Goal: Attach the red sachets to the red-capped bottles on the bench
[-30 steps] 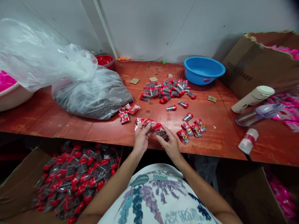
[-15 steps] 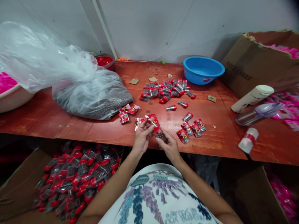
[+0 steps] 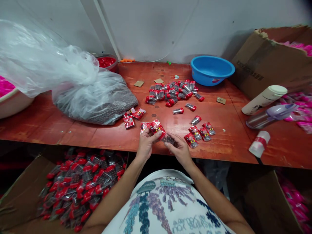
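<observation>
My left hand [image 3: 145,146] pinches a red printed packet [image 3: 158,128] above the table's front edge. In my right hand [image 3: 180,149] is a small clear bottle of dark beads [image 3: 168,139], held against the packet's lower right end. Fingers cover part of the bottle, and whether it is inside the packet I cannot tell. Just behind my left fingers lies another red packet [image 3: 144,126]. Several filled packets [image 3: 191,140] rest to the right of my right hand, with a red-capped bottle [image 3: 195,120] behind them.
A pile of red-capped bottles [image 3: 172,91] lies behind my hands, before a blue basin [image 3: 212,81]. To the left slumps a plastic sack of dark beads [image 3: 97,104]. Below it, a carton [image 3: 17,191] holds many bottles. Tumblers [image 3: 264,100] and a large cardboard box [image 3: 253,65] stand right.
The packet has tilted and shifted slightly left in my left hand. My right hand, with the bottle, has moved slightly right. The view has also shifted a little.
</observation>
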Motion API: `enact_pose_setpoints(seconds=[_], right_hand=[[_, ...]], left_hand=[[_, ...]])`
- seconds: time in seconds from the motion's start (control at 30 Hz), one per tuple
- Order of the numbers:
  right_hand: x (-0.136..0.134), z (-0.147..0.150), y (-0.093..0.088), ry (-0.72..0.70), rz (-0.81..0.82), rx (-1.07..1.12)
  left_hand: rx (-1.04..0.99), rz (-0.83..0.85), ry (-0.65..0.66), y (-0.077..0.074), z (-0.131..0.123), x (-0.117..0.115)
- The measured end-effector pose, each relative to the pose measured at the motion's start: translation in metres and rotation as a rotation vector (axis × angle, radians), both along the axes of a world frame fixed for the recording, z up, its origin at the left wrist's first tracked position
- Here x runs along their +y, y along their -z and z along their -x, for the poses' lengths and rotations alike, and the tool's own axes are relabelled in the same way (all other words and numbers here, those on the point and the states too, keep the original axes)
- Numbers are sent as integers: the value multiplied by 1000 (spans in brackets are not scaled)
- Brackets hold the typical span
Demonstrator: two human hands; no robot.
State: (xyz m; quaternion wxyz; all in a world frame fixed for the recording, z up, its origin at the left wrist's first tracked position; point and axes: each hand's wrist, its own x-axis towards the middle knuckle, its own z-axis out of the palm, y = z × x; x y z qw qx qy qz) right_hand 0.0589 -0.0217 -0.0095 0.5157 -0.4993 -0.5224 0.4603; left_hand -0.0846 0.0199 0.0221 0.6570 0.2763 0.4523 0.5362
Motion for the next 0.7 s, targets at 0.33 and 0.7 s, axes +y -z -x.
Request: enact_pose_setpoints(seconds=[0.33,0.7], right_hand=[[-6,12,2,55,223,255],[-2,-2,3,-37,154,97]], left_hand=[[21,-113,-44,11,-12,-12],[-17,-61,124,8,8,1]])
